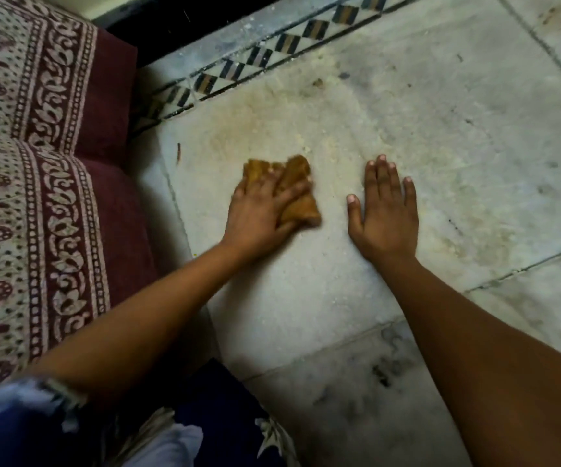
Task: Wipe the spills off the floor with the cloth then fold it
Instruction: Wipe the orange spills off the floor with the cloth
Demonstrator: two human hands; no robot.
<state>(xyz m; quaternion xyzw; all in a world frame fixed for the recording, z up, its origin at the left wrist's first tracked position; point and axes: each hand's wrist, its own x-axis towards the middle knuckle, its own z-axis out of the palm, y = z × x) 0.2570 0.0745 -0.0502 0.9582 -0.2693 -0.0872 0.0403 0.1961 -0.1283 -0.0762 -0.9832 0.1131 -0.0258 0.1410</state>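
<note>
While L hand presses cloth to floor, fingers splayed over it, R hand lies flat, fingers straight.

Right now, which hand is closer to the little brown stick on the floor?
Left. The left hand, pressing the cloth, lies just right of the stick; the right hand rests flat farther right.

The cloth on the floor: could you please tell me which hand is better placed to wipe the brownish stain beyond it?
Left. The left hand presses on the cloth, just short of the stain; the right hand lies flat on the floor, apart from the cloth.
</note>
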